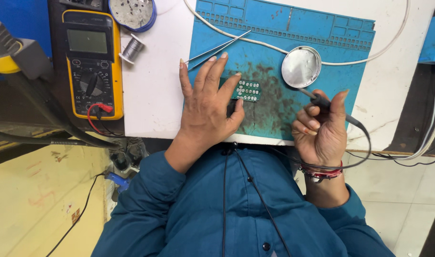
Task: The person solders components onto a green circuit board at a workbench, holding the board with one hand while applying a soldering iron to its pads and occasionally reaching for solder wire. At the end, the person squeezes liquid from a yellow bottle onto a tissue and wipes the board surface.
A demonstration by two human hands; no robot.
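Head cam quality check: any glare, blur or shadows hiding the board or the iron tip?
Head view: even light, sharp focus; the round metal tin glares nearly white, hiding the soldering iron tip against it; left hand covers one end of the small green board; right hand crisp, shadows soft.

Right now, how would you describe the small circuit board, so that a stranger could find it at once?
Look at the blue work mat on the white table. Near its stained middle, under the left hand's fingertips, lies a small green circuit board. Its grid of pale round holes sets it apart from the round metal tin and the tweezers.
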